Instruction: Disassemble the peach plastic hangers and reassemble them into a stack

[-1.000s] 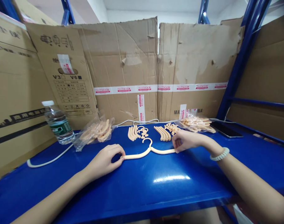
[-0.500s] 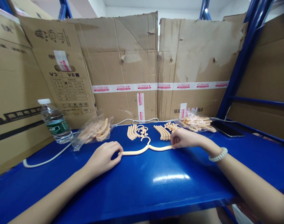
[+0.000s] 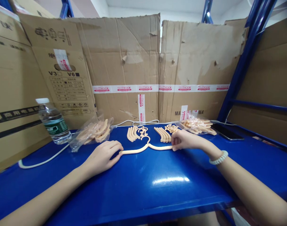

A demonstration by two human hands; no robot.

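Note:
A cream-coloured clothes hanger lies across the middle of the blue shelf, its hook pointing away from me. My left hand pinches the tip of its left arm. The right arm's end is between the closed fingers of my right hand, which hide that tip. Just beyond the hanger sit two groups of loose parts: a row of curved hanger arms beside several hooks, and another row of hanger arms beside more hooks, partly behind my right hand.
A clear bag of hanger parts and a water bottle are at left. Another bag of parts and a phone lie at right. A white cable runs along the shelf. Cardboard walls the back.
The view has shifted slightly. Both hands keep their hold on the hanger's ends, and the hanger's pose on the shelf looks nearly the same.

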